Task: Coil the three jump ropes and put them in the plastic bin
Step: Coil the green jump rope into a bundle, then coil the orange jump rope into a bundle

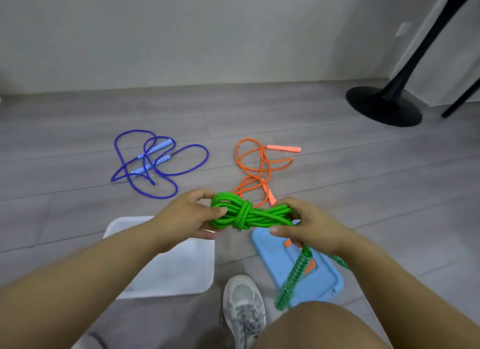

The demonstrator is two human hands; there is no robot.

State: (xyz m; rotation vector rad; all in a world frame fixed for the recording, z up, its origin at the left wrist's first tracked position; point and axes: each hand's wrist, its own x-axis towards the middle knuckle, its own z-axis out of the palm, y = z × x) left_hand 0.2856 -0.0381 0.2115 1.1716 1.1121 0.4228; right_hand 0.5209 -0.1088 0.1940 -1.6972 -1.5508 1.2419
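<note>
A green jump rope [246,214] is bundled into a coil with a wrap around its middle, held above the floor. My left hand [185,216] grips its left end and my right hand [310,225] grips its right end. A green handle [294,276] dangles below my right hand. The blue jump rope [155,161] lies loose on the floor at the far left. Loose on the floor at the far middle lies the orange jump rope [259,169]. A clear plastic bin [181,270] sits on the floor under my left forearm, and its blue lid [275,255] lies to its right.
My shoe [244,309] and knee [324,328] are at the bottom, near the bin and lid. A black stand base [384,107] sits at the far right by the wall. The floor is grey planks.
</note>
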